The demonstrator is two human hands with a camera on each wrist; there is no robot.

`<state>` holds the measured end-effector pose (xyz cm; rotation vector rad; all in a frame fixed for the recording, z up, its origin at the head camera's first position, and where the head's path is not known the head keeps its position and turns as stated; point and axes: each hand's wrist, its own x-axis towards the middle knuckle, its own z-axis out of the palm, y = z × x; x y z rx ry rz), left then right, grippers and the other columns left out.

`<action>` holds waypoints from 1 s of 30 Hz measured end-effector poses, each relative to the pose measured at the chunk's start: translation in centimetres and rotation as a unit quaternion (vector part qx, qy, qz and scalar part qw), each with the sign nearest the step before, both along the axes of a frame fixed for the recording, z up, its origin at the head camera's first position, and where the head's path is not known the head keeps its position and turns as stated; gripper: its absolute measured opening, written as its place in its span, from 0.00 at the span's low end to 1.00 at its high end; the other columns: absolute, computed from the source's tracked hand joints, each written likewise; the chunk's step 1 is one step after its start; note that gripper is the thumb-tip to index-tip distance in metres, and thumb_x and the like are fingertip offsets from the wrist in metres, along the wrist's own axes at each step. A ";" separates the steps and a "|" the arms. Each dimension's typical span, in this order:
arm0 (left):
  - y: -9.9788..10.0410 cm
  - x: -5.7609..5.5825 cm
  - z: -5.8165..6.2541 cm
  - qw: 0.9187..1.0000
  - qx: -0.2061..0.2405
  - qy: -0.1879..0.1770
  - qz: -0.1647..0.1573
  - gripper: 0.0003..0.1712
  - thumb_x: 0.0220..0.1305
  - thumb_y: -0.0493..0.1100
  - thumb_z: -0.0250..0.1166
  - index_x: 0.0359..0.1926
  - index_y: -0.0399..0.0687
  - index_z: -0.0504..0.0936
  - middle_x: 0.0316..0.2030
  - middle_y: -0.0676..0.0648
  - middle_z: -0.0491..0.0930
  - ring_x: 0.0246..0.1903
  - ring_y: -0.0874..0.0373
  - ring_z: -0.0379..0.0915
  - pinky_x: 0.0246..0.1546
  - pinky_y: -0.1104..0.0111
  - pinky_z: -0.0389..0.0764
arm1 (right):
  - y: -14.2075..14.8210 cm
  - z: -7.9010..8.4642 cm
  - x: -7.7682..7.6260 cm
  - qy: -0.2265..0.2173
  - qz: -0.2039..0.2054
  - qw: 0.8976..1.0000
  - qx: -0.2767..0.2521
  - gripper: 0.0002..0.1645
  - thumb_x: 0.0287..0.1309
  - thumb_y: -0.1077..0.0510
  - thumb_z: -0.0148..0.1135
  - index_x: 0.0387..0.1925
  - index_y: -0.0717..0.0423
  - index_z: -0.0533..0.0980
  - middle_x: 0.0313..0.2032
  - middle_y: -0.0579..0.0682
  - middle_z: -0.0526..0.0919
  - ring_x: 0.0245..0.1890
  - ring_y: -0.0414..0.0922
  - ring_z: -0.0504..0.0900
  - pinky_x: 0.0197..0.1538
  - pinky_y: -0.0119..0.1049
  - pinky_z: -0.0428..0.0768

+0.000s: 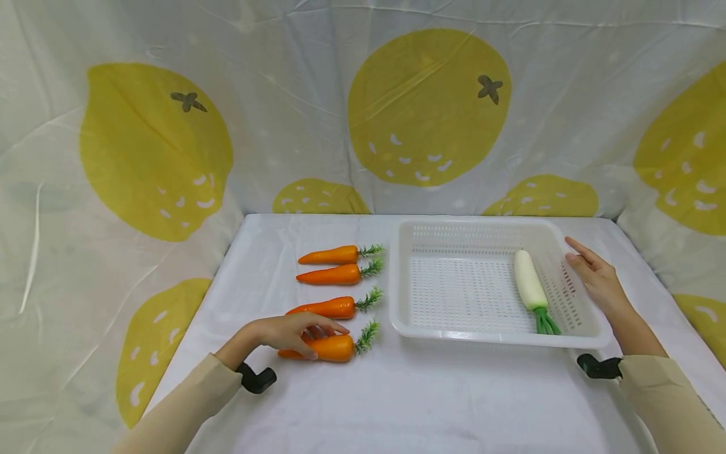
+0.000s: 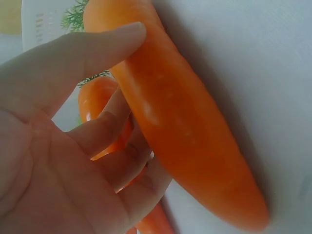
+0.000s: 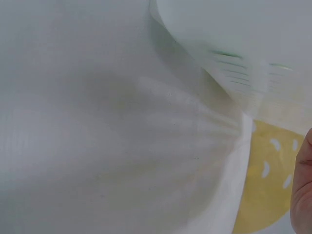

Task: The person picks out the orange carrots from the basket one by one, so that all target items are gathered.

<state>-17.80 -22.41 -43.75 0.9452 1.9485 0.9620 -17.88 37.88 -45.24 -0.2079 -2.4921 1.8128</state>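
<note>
The nearest of several orange carrots (image 1: 334,349) lies under my left hand (image 1: 292,333). In the left wrist view, the thumb rests along one side of that carrot (image 2: 185,131), with the other fingers curled at its far side. On the right, my right hand (image 1: 604,280) holds the right rim of a white perforated plastic basket (image 1: 482,337), thumb and index finger at the edge. A white radish (image 1: 530,280) with green stalks lies inside the basket toward its right wall. Only an edge of the right hand (image 3: 303,185) shows in the right wrist view.
More carrots, one (image 1: 334,307) just beyond the left hand and others (image 1: 330,275) farther back, lie in a column left of the basket, green tops toward it. A white cloth (image 1: 425,403) covers the table. Lemon-print curtains (image 1: 295,113) enclose the back and sides.
</note>
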 end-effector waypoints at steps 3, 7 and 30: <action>0.0 0.0 0.1 1.000 -0.002 0.002 0.007 0.33 0.60 0.29 0.69 0.67 0.42 0.74 0.60 0.46 0.75 0.55 0.48 0.72 0.57 0.56 0.75 | 0.0 0.0 0.0 -0.003 0.000 1.000 0.000 0.34 0.76 0.50 0.50 0.78 0.45 0.55 0.36 0.31 0.74 0.34 0.26 0.75 0.36 0.19 0.77; -0.1 0.1 0.3 1.000 -0.002 0.009 0.014 0.33 0.60 0.28 0.69 0.67 0.41 0.74 0.59 0.45 0.76 0.55 0.47 0.72 0.56 0.53 0.75 | 0.1 -0.1 0.0 0.001 0.002 1.000 -0.009 0.33 0.75 0.50 0.51 0.77 0.42 0.56 0.36 0.32 0.73 0.34 0.27 0.74 0.36 0.18 0.77; -1.1 -3.3 2.6 0.967 0.018 0.152 0.205 0.30 0.80 0.45 0.49 0.76 0.41 0.57 0.70 0.35 0.63 0.68 0.38 0.60 0.65 0.39 0.60 | 3.0 0.3 0.7 0.003 0.111 0.994 -0.004 0.33 0.80 0.50 0.39 0.80 0.42 0.47 0.58 0.32 0.67 0.46 0.24 0.73 0.45 0.20 0.74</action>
